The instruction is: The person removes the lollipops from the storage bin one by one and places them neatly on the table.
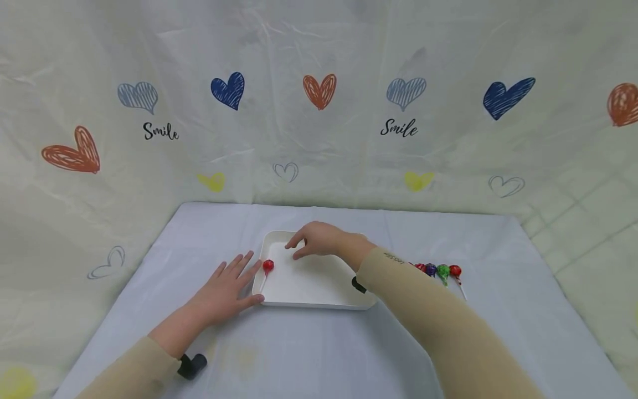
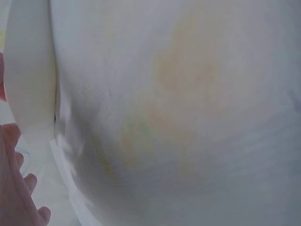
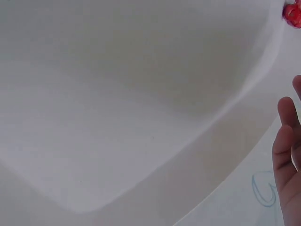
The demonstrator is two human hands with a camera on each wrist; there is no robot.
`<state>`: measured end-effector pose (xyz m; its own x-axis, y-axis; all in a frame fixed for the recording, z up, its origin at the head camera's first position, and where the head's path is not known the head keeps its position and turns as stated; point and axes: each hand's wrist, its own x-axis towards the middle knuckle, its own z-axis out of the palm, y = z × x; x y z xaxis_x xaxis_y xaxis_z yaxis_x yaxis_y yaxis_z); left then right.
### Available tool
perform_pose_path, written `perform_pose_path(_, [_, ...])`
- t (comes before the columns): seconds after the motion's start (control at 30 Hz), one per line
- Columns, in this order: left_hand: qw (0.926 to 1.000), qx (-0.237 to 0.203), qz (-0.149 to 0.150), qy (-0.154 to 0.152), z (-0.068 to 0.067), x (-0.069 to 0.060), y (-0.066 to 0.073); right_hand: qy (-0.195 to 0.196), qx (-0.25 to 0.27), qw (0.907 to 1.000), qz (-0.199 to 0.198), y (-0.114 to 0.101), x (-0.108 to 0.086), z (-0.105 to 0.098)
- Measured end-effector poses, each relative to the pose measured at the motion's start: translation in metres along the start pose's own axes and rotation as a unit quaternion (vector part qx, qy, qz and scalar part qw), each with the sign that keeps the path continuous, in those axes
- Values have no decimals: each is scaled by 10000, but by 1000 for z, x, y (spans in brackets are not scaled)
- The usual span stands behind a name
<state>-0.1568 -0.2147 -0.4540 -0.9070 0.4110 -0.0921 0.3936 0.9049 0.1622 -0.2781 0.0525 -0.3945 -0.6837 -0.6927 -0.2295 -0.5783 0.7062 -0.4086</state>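
A red lollipop [image 1: 268,266] lies along the left side of the white tray [image 1: 319,304], its stick pointing toward the near edge. My left hand [image 1: 225,292] is spread at the tray's left edge, with the thumb at the near left corner. Over the tray's middle, just right of that lollipop, hovers my right hand [image 1: 321,239]; its fingers are loosely bent and I see nothing between them. In the right wrist view, the red candy head [image 3: 293,15] shows at the upper right corner, apart from the right fingers [image 3: 288,113].
To the right of the tray, several wrapped lollipops lie in a row, among them a green one [image 1: 443,271] and a red one [image 1: 456,270]; the right sleeve [image 1: 423,299] hides part of the row. A white cloth [image 1: 309,354] covers the table. Behind hangs a heart-printed sheet [image 1: 359,155].
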Motion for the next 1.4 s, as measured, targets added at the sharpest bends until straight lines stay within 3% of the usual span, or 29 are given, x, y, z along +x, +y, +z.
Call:
perform_pose_path(0.13, [10000, -6, 38, 37, -1, -1, 0, -102, -140, 9998, -100, -11, 13, 4])
perform_pose_path(0.53, [9999, -58, 106, 123, 3, 1, -3, -356, -117, 9991, 204, -30, 36, 14])
perform_pose_path(0.87, [9996, -153, 144, 194, 3, 1, -5, -539, -27, 9985, 10, -36, 48, 25])
perform_pose_path(1.2, [9997, -145, 118, 181, 6, 3, -6, -583, -45, 9980, -250, -39, 50, 30])
perform_pose_path(1.4, [9997, -128, 98, 168, 7, 3, -7, -641, 169, 9977, -161, -39, 49, 32])
